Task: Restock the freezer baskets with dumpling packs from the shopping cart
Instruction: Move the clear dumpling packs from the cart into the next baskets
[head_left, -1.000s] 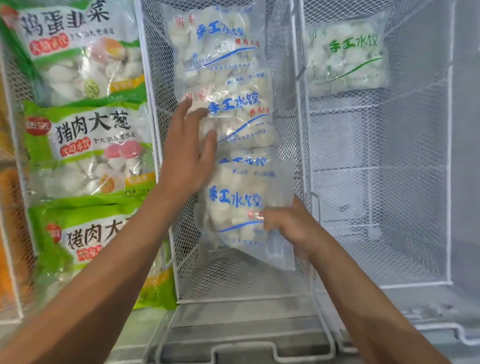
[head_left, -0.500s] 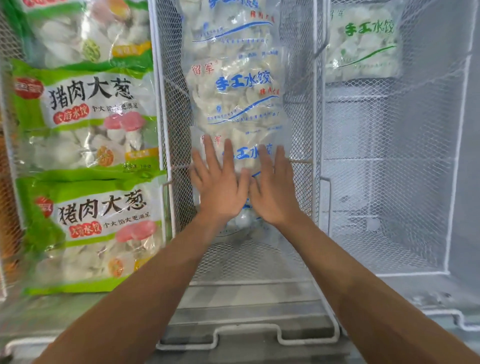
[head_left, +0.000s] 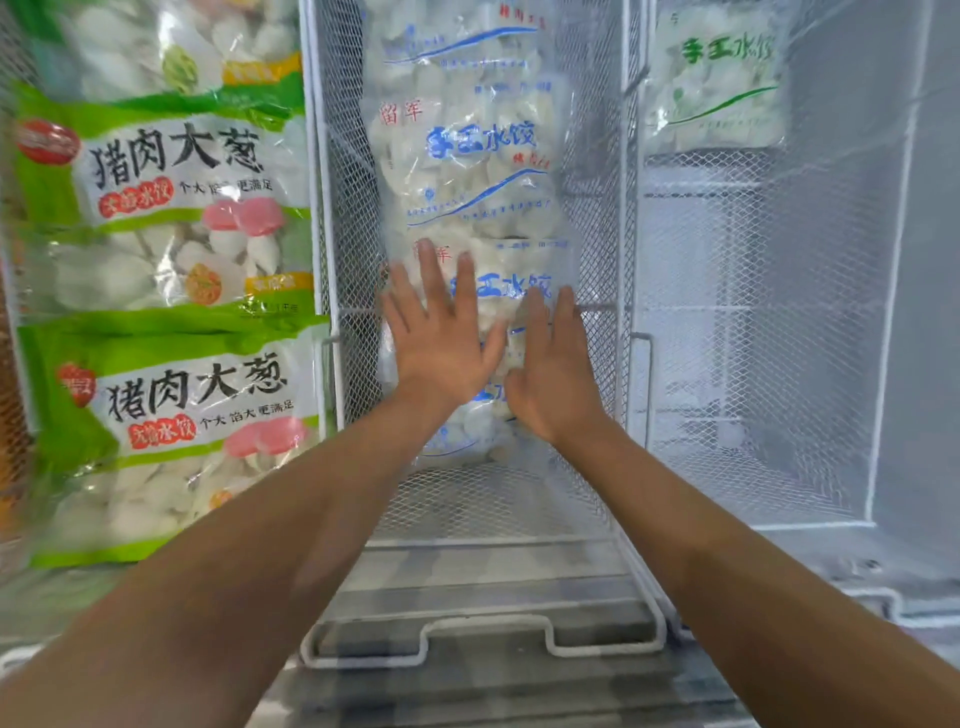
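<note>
step: seating the nearest blue-print dumpling pack (head_left: 475, 415) in the middle basket (head_left: 597, 249), centre of frame.
left hand (head_left: 441, 348): flat, fingers straight and spread, palm pressed on the pack's left half. Holding nothing.
right hand (head_left: 553, 384): flat too, fingers straight, pressed on the pack's right half, just beside the left. Holding nothing.
pack position: lower centre of frame, lowest in a row of like blue-print packs (head_left: 467, 156) running to the top edge. Upper edge seems to overlap the next one; hands hide the seam, so cannot tell for sure.
pressing: keep palms flat, even load on both halves. Dumplings are loose lumps in thin film, so spread force, no fingertip jabs.
direction: push up-frame toward the stack as well as down, so the pack shingles tight against its neighbour and leaves free mesh at the near end.
check: print facing up, film edge clear of the side mesh. Bare basket floor (head_left: 483, 499) shows below the pack, likely room for more.
risk: film snagging on wire mesh; a pack sitting proud could slide down-frame on release.
release: lift both hands straight off, no dragging.
right basket (head_left: 779, 338): right of frame, mostly bare mesh, one green-print pack (head_left: 719, 83) at upper right. Probable next target.
left basket: green pork-and-scallion bags (head_left: 171, 218) fill left of frame. Looks full, leave alone.
cart: not in view.
</note>
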